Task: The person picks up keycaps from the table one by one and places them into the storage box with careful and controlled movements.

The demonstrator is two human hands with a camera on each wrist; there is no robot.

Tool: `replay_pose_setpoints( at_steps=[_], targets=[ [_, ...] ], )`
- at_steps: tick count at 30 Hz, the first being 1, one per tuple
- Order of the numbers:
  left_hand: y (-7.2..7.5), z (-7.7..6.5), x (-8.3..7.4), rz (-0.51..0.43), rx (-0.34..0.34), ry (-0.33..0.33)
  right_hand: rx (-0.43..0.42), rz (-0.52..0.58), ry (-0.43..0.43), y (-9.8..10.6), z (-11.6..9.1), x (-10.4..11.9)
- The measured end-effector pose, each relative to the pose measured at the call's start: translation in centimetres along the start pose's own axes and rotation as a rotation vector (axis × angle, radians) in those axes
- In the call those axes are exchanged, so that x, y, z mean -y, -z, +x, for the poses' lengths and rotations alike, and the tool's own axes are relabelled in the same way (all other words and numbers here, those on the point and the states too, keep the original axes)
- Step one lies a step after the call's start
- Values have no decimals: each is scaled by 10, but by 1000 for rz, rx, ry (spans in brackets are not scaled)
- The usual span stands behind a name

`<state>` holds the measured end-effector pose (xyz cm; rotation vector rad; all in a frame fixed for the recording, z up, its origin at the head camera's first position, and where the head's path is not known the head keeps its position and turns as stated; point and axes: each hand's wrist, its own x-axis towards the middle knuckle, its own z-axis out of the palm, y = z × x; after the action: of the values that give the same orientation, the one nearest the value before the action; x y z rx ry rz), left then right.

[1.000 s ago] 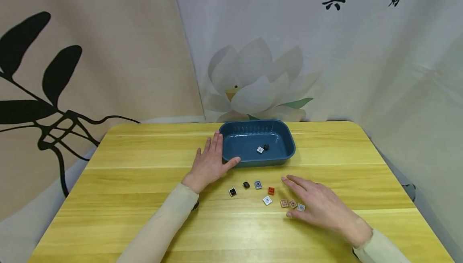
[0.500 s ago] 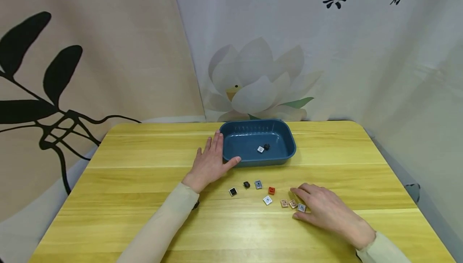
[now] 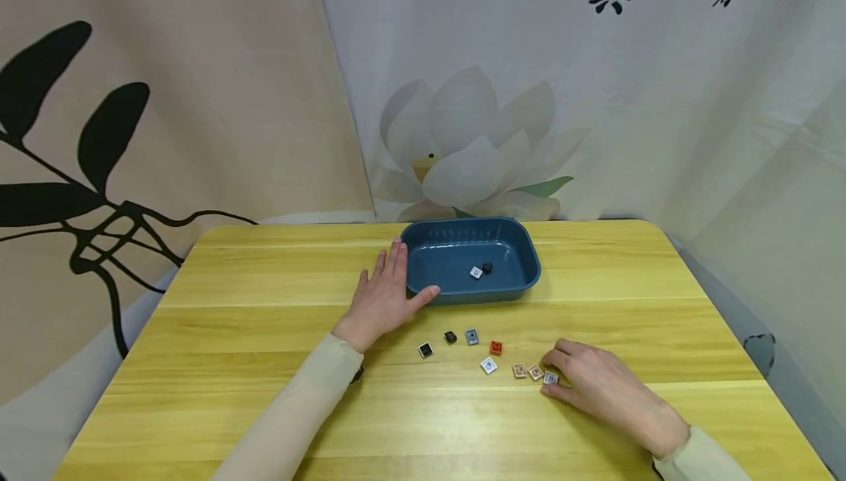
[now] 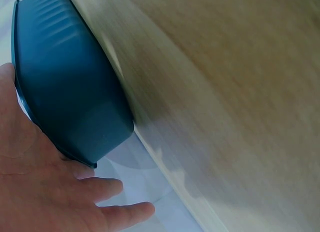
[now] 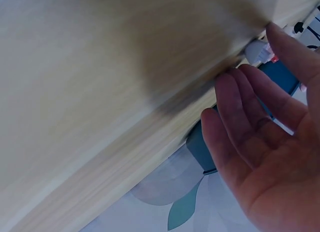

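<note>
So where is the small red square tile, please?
In the head view, the red tile lies right of centre on the yellow wooden table, just beyond a white square tile.

Head camera high, facing forward and down, wrist cameras close, tilted, sharing what seems the blue tray (image 3: pixel 456 255)

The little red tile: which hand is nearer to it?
Right. The right hand is just right of the red tile; the left hand is farther off, beyond it to the left, at the blue tray.
</note>
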<state>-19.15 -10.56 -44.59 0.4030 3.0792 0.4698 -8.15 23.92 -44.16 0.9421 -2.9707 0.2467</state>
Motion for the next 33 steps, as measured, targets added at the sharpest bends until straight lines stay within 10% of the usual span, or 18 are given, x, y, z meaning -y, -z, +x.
replay_pose_setpoints(
  at_steps=[33],
  targets=[
    [-2, 1, 2, -6, 25, 4, -189, 27, 70, 15, 16, -1]
  ],
)
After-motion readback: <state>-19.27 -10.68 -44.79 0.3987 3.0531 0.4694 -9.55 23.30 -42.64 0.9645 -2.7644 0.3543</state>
